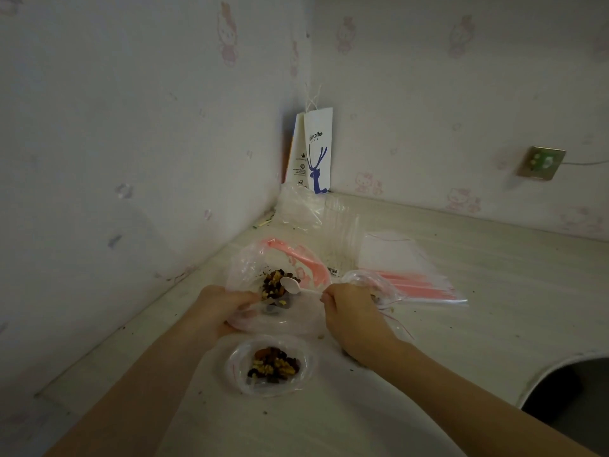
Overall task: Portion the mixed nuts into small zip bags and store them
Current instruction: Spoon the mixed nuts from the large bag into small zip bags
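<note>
Left hand (pixel 224 305): fingers curled on the near rim of the large bag (pixel 250 262), pinching the plastic and pulling it toward me. Judged purpose: to keep the mouth spread so the spoon can get in. Forearm comes in low from the near left, wrist about level.

Right hand (pixel 346 308): closed round the handle of the white spoon (pixel 290 285), knuckles up, handle pointing left across the gap between my hands. The spoon bowl sits at the right edge of the mixed nuts (pixel 272 285) piled in the large bag. It looks empty, so I judge a scoop is about to start.

Just beyond the right hand: a clear small bag (pixel 372 282), mouth open. Whether my fingers touch it, I cannot tell.

Nearer me, between the forearms: a filled small bag (pixel 273 366) on the counter (pixel 494 291), mouth open and not yet zipped, within easy reach for topping up.

Beyond and right of the right hand: a stack of zip bags (pixel 412 278), flat, with pink seals.

Far corner, well beyond both hands: a paper coffee bag (pixel 318 150), upright against the wall.
</note>
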